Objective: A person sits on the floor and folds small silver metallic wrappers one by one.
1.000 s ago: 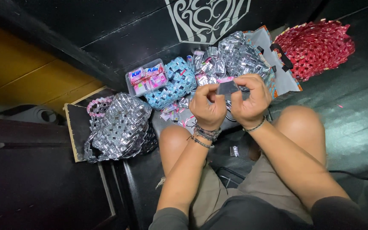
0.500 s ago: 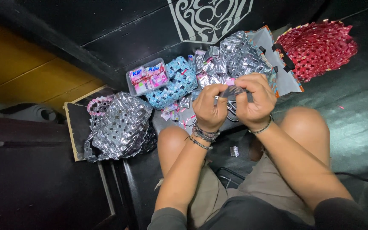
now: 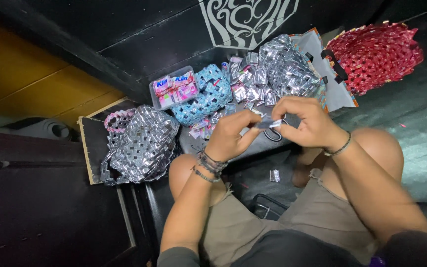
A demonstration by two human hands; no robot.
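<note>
— Dark floor (image 3: 411,148) lay under us; where was the foil strip (image 3: 267,124)?
— Centre frame, pinched between our left hand (image 3: 231,136) and right hand (image 3: 306,123), silver pile (image 3: 277,69) at twelve o'clock.

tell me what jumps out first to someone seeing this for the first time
The two hands meet in the middle, the left hand and right hand pinching a small silver foil strip between them above the knees. Behind them lies a heap of silver foil pieces, with a red woven bag at the far right. A silver woven bag sits to the left, next to a blue woven basket.
</note>
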